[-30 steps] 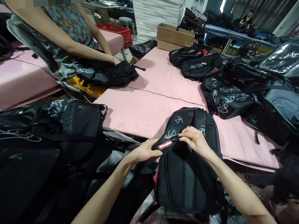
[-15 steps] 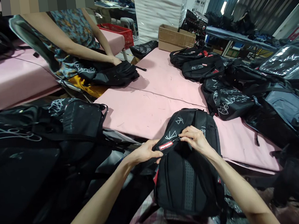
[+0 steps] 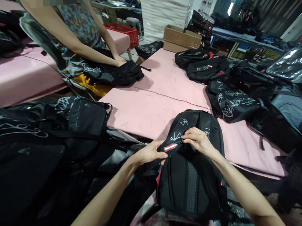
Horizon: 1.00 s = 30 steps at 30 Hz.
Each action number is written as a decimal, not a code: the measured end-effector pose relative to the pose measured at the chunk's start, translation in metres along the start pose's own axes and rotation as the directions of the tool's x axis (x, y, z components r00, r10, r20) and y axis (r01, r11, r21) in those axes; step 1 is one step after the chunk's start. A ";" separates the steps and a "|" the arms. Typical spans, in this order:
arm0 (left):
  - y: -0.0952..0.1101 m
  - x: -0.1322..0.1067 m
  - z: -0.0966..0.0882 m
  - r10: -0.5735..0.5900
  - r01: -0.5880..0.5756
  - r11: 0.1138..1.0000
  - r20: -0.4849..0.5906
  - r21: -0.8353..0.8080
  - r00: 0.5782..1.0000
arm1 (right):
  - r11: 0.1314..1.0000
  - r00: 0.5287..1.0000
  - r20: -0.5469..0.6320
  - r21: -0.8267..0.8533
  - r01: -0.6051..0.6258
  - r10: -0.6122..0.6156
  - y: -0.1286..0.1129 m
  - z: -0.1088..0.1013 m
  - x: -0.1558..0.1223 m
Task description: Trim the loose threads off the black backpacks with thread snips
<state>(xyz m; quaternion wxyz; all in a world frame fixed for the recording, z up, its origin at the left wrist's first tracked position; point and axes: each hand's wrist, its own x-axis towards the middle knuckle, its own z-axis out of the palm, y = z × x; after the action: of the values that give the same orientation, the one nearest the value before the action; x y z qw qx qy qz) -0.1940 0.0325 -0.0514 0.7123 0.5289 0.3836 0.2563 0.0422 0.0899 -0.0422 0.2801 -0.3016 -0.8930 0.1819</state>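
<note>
A black backpack (image 3: 172, 186) rests on my lap and leans on the table edge, its padded back panel facing up. White line drawings mark its shoulder straps. My left hand (image 3: 152, 151) is closed around one shoulder strap (image 3: 179, 135), beside a small red label (image 3: 171, 147) with white lettering. At the same strap's edge, just right of that label, my right hand (image 3: 197, 138) is closed in a pinch. What sits between those fingertips is small and mostly hidden.
A pink-covered table (image 3: 150, 109) stretches ahead. Black backpacks (image 3: 233, 100) are piled on its right, and more bags (image 3: 81, 116) lie at left. Across the table, a person (image 3: 83, 30) handles another black bag (image 3: 120, 75). A cardboard box (image 3: 181, 38) stands at the far end.
The whole view has shifted slightly, with the scene sitting a little further right. Both hands keep the same grip on the strap.
</note>
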 end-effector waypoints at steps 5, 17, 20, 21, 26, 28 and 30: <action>0.003 0.000 0.003 -0.036 0.036 0.999 -0.014 -0.009 0.999 | 0.997 0.997 -0.011 -0.013 0.075 -0.075 -0.007 0.004 0.003; 0.004 -0.002 0.013 -0.040 0.042 0.999 -0.061 0.022 0.997 | 0.985 0.991 -0.026 -0.113 0.130 -0.134 -0.015 0.000 0.003; 0.002 0.000 0.015 -0.031 0.035 0.998 -0.060 0.057 0.998 | 0.977 0.986 -0.006 -0.136 0.163 -0.165 -0.020 0.003 0.004; 0.001 0.000 0.015 -0.026 0.030 0.997 -0.060 0.071 0.998 | 0.972 0.984 0.008 -0.158 0.175 -0.176 -0.022 0.003 0.004; -0.001 0.002 0.020 0.011 0.001 0.992 -0.091 0.127 0.996 | 0.928 0.972 0.075 -0.290 0.235 -0.223 -0.037 0.005 0.005; 0.000 0.002 0.022 0.022 -0.011 0.993 -0.096 0.113 0.995 | 0.939 0.974 0.054 -0.260 0.226 -0.219 -0.040 0.005 0.005; -0.001 0.000 0.023 0.004 0.000 0.999 -0.096 0.041 0.995 | 0.982 0.988 -0.064 -0.136 0.130 -0.139 -0.038 0.004 0.003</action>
<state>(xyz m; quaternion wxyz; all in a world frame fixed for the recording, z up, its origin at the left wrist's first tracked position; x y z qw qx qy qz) -0.1754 0.0192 -0.0486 0.6816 0.5310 0.4222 0.2743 0.0212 0.0625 -0.0257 0.3036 -0.2648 -0.9106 0.0923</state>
